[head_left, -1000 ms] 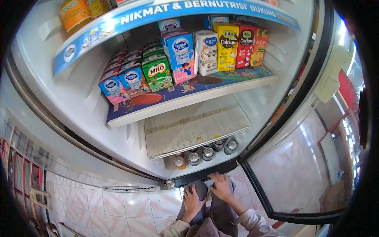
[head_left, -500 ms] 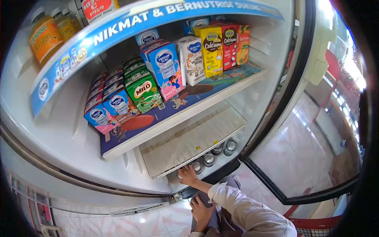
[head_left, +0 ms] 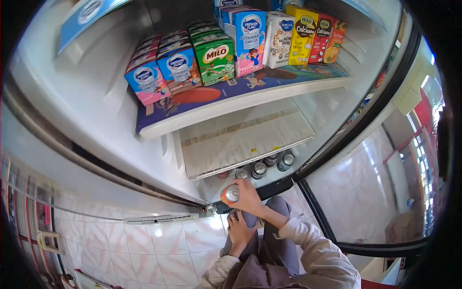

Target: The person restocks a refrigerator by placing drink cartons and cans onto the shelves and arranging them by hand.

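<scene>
My right hand (head_left: 250, 197) is closed around a drink can (head_left: 232, 193) with an orange-red side and a silver top. It holds the can in front of the fridge's bottom edge, above my knee. My left hand (head_left: 240, 232), with a ring on one finger, rests on my knee with its fingers laid out and holds nothing. Several cans stand on the fridge floor, among them a dark one (head_left: 259, 169) and another with a silver top (head_left: 286, 162). A reddish can (head_left: 223, 175) is partly hidden under the low shelf (head_left: 240, 139).
Drink cartons, including a green Milo pack (head_left: 214, 58) and a yellow HiLo pack (head_left: 303, 38), line the upper shelf (head_left: 240, 101). The glass fridge door (head_left: 365, 192) stands open at the right. White tiles (head_left: 159, 245) cover the floor.
My right hand has come out from under the low shelf and now holds a can near my knee. The view has tilted down. My left hand stays on my knee.
</scene>
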Tool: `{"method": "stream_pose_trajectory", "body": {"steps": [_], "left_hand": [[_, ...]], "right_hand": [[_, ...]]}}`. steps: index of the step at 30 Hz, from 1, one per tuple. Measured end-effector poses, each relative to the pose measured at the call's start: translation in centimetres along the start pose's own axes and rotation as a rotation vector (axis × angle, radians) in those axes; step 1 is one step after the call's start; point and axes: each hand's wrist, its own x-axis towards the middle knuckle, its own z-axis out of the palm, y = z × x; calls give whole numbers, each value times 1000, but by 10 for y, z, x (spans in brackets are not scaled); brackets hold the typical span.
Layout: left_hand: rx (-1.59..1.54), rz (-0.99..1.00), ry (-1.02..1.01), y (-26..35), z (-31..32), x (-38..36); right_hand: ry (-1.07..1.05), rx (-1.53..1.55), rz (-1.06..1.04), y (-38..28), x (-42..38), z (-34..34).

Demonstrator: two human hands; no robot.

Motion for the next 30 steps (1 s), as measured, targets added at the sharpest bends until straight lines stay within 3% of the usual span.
{"method": "stream_pose_trajectory", "body": {"steps": [6, 12, 14, 21, 26, 30], "left_hand": [[15, 48, 21, 3, 10, -9], [-11, 33, 24, 6, 8, -9], [-13, 19, 26, 4, 7, -10], [-1, 9, 53, -2, 0, -8], [-9, -17, 34, -5, 0, -4], [-10, -24, 20, -6, -1, 0]], "right_hand": [[222, 34, -64, -51, -14, -121], [459, -118, -57, -39, 45, -201], [450, -179, -46, -22, 77, -218], [468, -560, 25, 43, 174, -237], [451, -571, 192, 63, 210, -236], [531, -813, 138, 75, 225, -228]]}}
